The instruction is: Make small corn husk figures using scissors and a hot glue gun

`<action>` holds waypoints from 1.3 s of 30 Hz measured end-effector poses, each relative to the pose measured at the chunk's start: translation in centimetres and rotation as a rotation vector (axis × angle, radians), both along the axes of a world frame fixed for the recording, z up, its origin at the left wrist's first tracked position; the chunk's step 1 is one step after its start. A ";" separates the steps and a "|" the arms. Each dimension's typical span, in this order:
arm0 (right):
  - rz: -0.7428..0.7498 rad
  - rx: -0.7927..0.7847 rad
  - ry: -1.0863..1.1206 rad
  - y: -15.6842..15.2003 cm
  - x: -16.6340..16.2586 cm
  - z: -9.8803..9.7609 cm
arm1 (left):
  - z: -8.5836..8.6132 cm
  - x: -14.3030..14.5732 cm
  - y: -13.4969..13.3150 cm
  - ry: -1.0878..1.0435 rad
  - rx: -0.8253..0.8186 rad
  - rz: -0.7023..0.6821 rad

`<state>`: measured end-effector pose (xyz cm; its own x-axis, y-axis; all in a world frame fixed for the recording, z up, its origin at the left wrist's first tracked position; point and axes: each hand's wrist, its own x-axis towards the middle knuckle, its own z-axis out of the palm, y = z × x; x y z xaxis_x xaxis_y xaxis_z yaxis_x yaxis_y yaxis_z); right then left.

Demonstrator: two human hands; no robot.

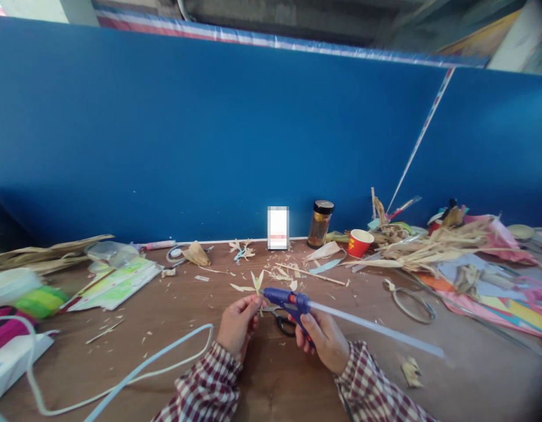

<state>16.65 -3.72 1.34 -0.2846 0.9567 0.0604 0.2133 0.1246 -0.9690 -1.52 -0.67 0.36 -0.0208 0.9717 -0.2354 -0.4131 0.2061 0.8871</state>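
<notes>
My right hand (326, 338) is wrapped round the grip of a blue hot glue gun (283, 298). A long translucent glue stick (376, 329) sticks out of its back end toward the right. In a pinch, my left hand (239, 328) holds a small flower of pale corn husk strips (256, 282), its petals spread upward and to the left. The gun's nozzle is close by the flower's base; whether they touch I cannot tell. Beneath the gun lie scissors (285, 323) with black handles, partly hidden by my right hand.
Husk scraps (292, 272) litter the brown table. A lidded jar (320, 225) and a red paper cup (360, 243) stand near the blue partition (235, 129). Dried husks (433, 246) and coloured paper pile up at right. A white cable (165, 369) loops across the left, by a painted sheet (116, 284).
</notes>
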 end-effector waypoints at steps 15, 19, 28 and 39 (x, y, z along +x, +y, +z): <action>0.007 0.017 -0.007 0.1 0.0 0.3 | 0.1 0.1 -0.1 0.023 -0.014 0.014; 0.006 0.009 -0.005 0.1 0.0 0.3 | -0.1 0.1 0.0 0.029 0.004 -0.010; -0.005 0.015 -0.001 0.2 0.0 0.1 | 0.0 0.0 0.0 0.020 -0.009 -0.011; -0.014 0.010 0.022 0.1 0.1 -0.1 | 0.1 0.1 -0.2 0.005 -0.009 -0.004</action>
